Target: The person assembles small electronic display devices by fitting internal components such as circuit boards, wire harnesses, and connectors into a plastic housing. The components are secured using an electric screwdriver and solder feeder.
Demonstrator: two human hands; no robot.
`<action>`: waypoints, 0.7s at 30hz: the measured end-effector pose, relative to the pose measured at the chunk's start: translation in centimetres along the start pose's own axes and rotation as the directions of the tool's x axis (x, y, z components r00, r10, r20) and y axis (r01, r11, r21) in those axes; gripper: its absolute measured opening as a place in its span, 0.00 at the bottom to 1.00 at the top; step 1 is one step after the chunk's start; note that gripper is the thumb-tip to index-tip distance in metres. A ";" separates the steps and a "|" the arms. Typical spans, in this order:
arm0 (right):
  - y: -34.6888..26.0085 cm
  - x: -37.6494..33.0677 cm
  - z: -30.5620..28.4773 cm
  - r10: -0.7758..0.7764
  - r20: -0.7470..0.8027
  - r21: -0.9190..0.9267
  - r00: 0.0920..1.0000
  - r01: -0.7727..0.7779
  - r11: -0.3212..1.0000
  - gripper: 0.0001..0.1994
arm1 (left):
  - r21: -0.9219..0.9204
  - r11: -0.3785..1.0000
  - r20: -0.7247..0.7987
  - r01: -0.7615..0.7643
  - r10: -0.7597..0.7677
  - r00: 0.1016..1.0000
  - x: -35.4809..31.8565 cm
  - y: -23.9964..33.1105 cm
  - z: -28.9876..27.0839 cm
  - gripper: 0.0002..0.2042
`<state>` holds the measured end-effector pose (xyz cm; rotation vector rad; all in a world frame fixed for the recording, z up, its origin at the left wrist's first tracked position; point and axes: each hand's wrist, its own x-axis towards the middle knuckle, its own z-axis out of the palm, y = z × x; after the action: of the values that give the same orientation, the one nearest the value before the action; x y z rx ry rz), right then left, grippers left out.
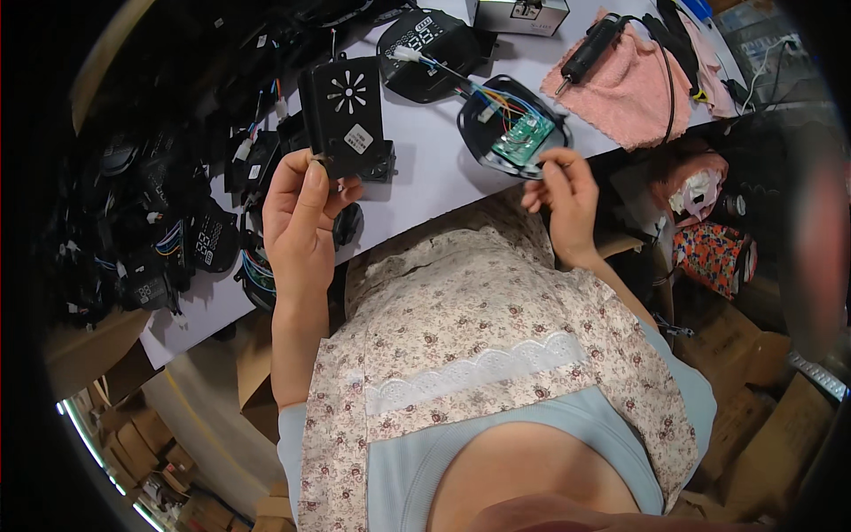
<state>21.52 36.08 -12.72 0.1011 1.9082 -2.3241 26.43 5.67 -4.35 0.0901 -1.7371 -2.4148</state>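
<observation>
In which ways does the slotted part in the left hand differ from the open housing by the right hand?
The slotted part is straight-edged; the open housing is rounded at the corners. The slotted part carries a white label; the open housing shows a green circuit board and coloured wires. Both are mainly black.

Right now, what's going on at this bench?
A person's left hand is holding up a black casing with radial slots near the edge of the white table. Their right hand is at the near rim of an open black housing, with a green circuit board and coloured wires inside; whether it grips or just touches isn't clear. A black corded screwdriver lies on a pink cloth, in neither hand.
</observation>
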 end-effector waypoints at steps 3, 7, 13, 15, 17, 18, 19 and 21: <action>-0.1 -2.5 1.7 0.120 0.270 0.007 0.955 -0.126 0.992 0.18 | -0.117 0.991 -0.018 0.064 -0.066 0.998 0.9 -0.5 0.9 0.10; -1.1 -1.6 3.2 0.186 0.572 -0.017 0.799 -0.215 0.976 0.28 | 0.026 0.996 0.029 0.084 -0.085 0.996 1.0 -2.0 2.4 0.07; -2.1 -1.3 4.6 -0.119 0.430 0.164 0.895 0.052 0.985 0.37 | 0.699 0.503 0.394 -0.509 0.322 0.861 0.9 -3.4 6.7 0.11; -2.2 -1.2 4.6 -0.136 0.315 0.212 0.939 0.070 0.975 0.34 | 0.661 0.458 0.491 -0.594 0.336 0.804 1.4 -4.2 7.5 0.12; -2.3 -0.6 3.3 -0.100 0.318 0.200 0.943 0.036 0.979 0.31 | 0.663 0.457 0.515 -0.594 0.298 0.804 1.6 -4.8 8.5 0.12; -2.4 -0.4 2.6 -0.072 0.312 0.191 0.947 0.011 0.981 0.29 | 0.611 0.482 0.553 -0.628 0.308 0.774 2.1 -5.1 9.1 0.13; -2.2 -0.4 1.8 -0.054 0.297 0.187 0.953 -0.002 0.982 0.25 | 0.558 0.505 0.589 -0.659 0.319 0.743 2.4 -5.3 9.4 0.13; -1.6 0.0 0.6 -0.124 0.274 0.227 0.954 0.061 0.972 0.25 | 0.517 0.566 0.620 -0.642 0.270 0.737 3.3 -5.4 10.0 0.12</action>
<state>21.29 35.82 -11.08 -0.2960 1.5506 -2.4410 21.25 16.14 -6.06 -0.8593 -2.4100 -1.3089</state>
